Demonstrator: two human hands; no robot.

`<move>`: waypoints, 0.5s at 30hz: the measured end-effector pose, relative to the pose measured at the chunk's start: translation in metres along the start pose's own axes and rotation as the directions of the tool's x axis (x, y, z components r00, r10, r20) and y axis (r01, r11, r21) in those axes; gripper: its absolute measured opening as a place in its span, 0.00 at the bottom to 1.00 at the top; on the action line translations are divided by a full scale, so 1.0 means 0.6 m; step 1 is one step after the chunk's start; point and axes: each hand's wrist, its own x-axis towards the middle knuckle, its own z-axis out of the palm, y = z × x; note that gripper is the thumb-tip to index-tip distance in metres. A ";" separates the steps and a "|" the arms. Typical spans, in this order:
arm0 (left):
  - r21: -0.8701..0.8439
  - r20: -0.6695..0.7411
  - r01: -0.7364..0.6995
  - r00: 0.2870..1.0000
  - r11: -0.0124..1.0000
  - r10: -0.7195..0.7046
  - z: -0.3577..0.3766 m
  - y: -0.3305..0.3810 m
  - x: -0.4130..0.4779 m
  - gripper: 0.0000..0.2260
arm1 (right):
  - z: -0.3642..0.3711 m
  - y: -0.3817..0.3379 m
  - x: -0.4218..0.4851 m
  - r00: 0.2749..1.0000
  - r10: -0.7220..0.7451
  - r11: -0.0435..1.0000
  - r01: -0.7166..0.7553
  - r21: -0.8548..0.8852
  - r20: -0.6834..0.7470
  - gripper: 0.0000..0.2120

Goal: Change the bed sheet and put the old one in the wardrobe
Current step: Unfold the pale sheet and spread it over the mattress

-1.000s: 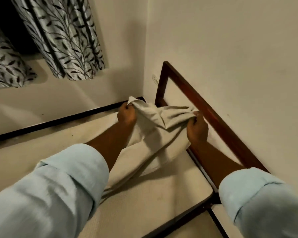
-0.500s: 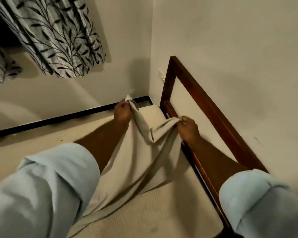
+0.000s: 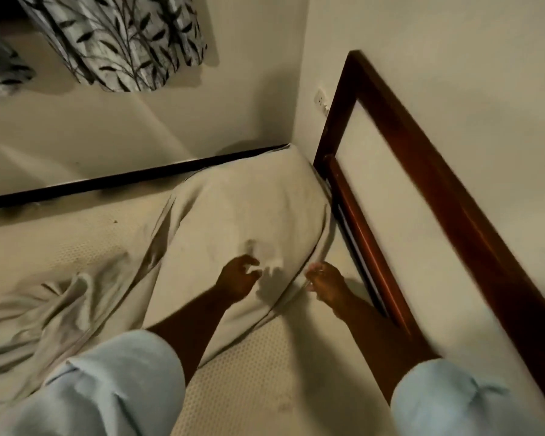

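Observation:
A beige bed sheet (image 3: 243, 215) is pulled over the far right corner of the cream mattress (image 3: 265, 388). The rest of it lies rumpled to the left. My left hand (image 3: 238, 278) hovers just above the sheet with loosely curled fingers, holds nothing, and casts a shadow on the cloth. My right hand (image 3: 326, 283) is at the sheet's hem by the mattress's right side. Its fingertips are blurred, so a pinch on the hem cannot be made out. Both forearms come from rolled light blue sleeves.
A dark wooden headboard frame (image 3: 422, 190) runs along the right wall close to my right arm. A black bed rail (image 3: 107, 182) borders the far side. A leaf-patterned curtain (image 3: 123, 42) hangs at the top left. A wall socket (image 3: 321, 100) sits near the corner.
The sheet corner that both hands held up now lies stretched over the mattress corner. My left hand has let go. Both hands have drawn back toward me.

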 end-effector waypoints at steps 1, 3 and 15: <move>0.047 0.026 0.047 0.999 0.998 -0.048 0.002 -0.038 -0.011 0.06 | 0.013 0.025 0.000 0.999 0.025 1.000 -0.024 -0.012 0.021 0.03; 0.130 0.076 0.095 0.991 0.987 -0.105 0.007 -0.108 -0.028 0.04 | 0.040 0.070 0.005 0.997 0.057 0.998 -0.054 -0.044 0.049 0.02; 0.724 0.169 -0.078 0.983 0.685 -0.066 0.094 -0.301 0.024 0.30 | 0.177 0.218 0.061 0.973 0.203 0.979 -0.201 -0.024 0.108 0.06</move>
